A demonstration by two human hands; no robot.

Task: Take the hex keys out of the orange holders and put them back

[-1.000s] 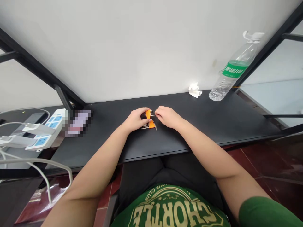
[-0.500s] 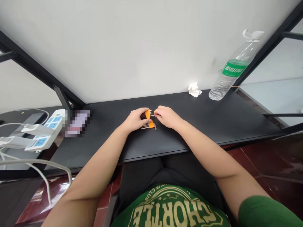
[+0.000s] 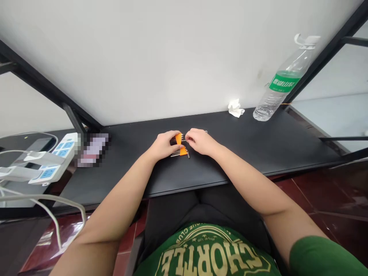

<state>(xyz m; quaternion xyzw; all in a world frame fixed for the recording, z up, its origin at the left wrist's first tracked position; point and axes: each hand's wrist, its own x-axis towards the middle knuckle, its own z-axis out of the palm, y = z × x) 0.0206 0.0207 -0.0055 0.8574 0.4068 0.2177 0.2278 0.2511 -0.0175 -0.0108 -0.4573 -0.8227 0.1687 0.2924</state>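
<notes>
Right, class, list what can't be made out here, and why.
All in the head view:
- Hex key: partly covered by the right hand.
- Orange key holder: partly behind the left hand's thumb.
- Lilac item: pixelated.
- Bottle label's smallest print: too small.
- White cable: cut by left edge.

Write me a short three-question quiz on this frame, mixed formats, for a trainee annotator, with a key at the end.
1. Which hand grips the orange holder?
a) right hand
b) left hand
c) neither

2. True or false: the crumpled white paper lies to the left of the plastic bottle.

3. Fill in the blank: the right hand pinches a thin rod, and the sleeve on that arm is ____.

Key: 1 b; 2 true; 3 green
</notes>
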